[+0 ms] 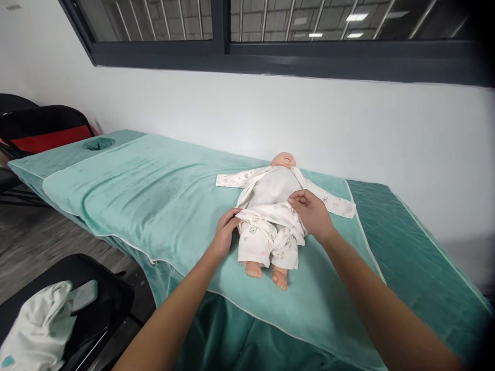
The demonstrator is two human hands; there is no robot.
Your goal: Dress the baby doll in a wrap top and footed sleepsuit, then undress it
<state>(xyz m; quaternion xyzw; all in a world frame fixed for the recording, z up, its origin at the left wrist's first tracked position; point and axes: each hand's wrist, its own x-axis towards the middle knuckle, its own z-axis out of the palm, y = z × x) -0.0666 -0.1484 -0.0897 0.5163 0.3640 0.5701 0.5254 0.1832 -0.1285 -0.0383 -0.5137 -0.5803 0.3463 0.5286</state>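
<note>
A baby doll [283, 159] lies on its back on the bed, head toward the wall and bare feet toward me. It wears a white patterned jacket [237, 179], open at the front with its sleeves spread wide, over a plain pale torso. White patterned trousers [256, 246] cover its legs, bunched at the waist. At the left side of the waist, my left hand [226, 232] pinches the trousers' edge. My right hand [310, 212] is closed at the other side of the waistband, thumb and index finger together on the cloth.
A light green sheet [154, 185] covers most of the green massage bed [417, 242], which stands against a white wall below a barred window. A black chair [104, 293] at lower left holds a white cloth [38, 324] and a phone-like object [84, 295]. More chairs stand at far left.
</note>
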